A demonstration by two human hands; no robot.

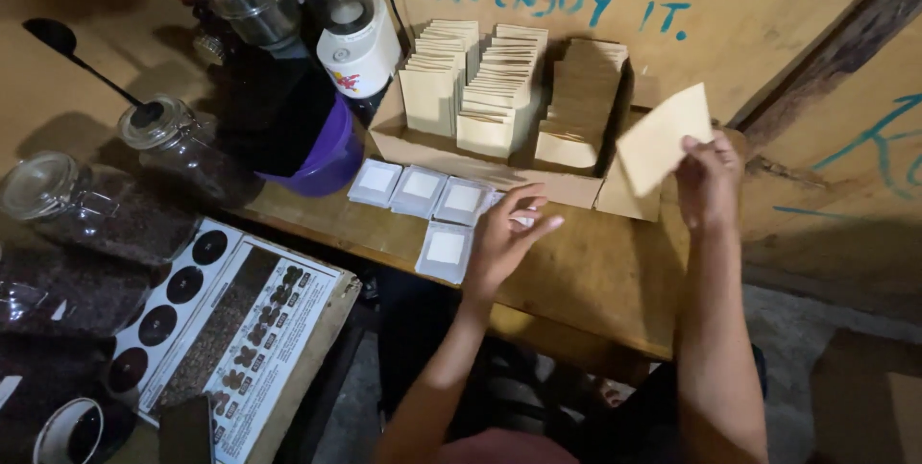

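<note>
A tan envelope point(663, 139) is pinched in the right hand point(709, 179); the left hand point(504, 233), fingers loosely open, is lowered onto a white packet point(521, 219), best lifted by its edge.

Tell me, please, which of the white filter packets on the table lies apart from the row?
The white filter packet nearest the table's front edge, just left of the left hand. The other packets sit side by side against the cardboard box.

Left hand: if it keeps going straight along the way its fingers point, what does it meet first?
The left hand points up and right across the wooden table, over a white sachet at its fingertips. Straight on, it would likely meet the front wall of the cardboard box of brown envelopes first; depth is unclear.
</note>
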